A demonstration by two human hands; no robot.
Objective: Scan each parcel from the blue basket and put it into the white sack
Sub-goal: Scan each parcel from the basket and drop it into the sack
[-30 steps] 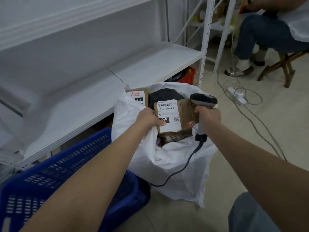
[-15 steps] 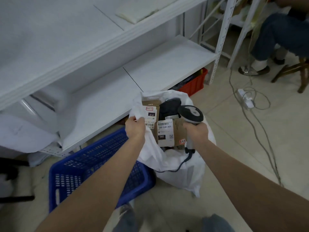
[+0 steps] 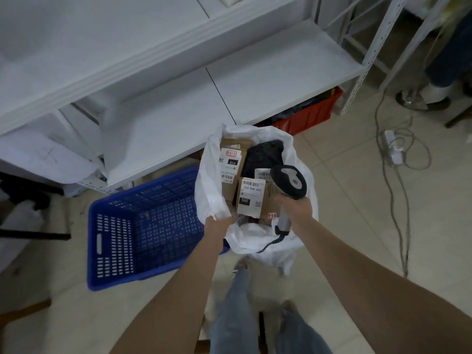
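The white sack [image 3: 209,182] stands open on the floor with several parcels inside. A brown box labelled 060 [image 3: 251,198] lies on top, a second brown box labelled 010 [image 3: 231,163] behind it, and a black parcel [image 3: 263,155] to their right. My left hand [image 3: 218,223] grips the sack's near rim. My right hand [image 3: 296,208] holds a grey and black barcode scanner [image 3: 290,181] over the sack, its cord hanging down the front. The blue basket [image 3: 143,226] sits left of the sack, and I see no parcels in it.
White metal shelving [image 3: 229,85] runs behind the sack and basket. A red bin [image 3: 309,116] sits under the lowest shelf. A power strip [image 3: 390,146] and cables lie on the tiled floor at right, near another person's foot. My own legs show below.
My left hand let go of the 060 box, which now lies in the sack, and moved to the sack's rim. The view has risen and pulled back, so the basket's inside shows.
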